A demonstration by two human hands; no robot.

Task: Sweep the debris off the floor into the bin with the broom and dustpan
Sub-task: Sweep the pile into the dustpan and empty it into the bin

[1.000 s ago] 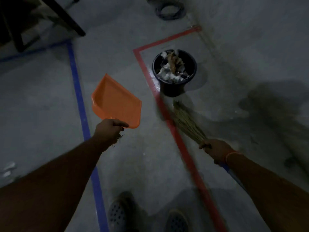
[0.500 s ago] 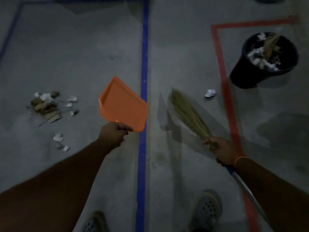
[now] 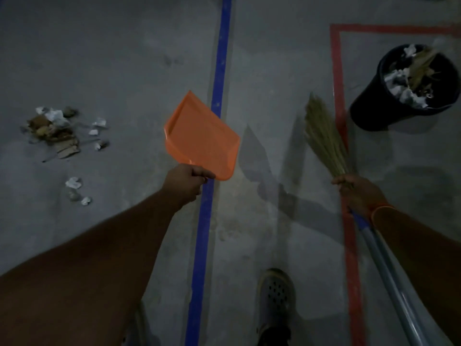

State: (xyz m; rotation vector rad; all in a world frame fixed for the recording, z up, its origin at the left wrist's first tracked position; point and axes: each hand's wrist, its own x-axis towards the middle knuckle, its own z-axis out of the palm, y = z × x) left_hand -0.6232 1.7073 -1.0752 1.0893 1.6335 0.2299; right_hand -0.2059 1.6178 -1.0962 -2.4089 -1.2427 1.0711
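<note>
My left hand (image 3: 185,182) grips the handle of an orange dustpan (image 3: 202,142), held above the floor with its mouth pointing away and nothing in it. My right hand (image 3: 359,193) grips a straw broom (image 3: 324,136) just below the bristles, its grey handle running back under my arm. A pile of debris (image 3: 57,132), torn cardboard and crumpled paper, lies on the floor at the left, with a few paper scraps (image 3: 74,187) nearer me. A black bin (image 3: 374,108) holding paper and dry leaves stands at the right.
A blue tape line (image 3: 214,146) runs along the concrete floor between my hands. Red tape (image 3: 336,71) marks a rectangle around the bin. My shoe (image 3: 275,293) stands between the two lines.
The view has swung left from the bin, bringing the debris pile into sight. The bin has shifted to the right edge. Both hands keep their hold on dustpan and broom.
</note>
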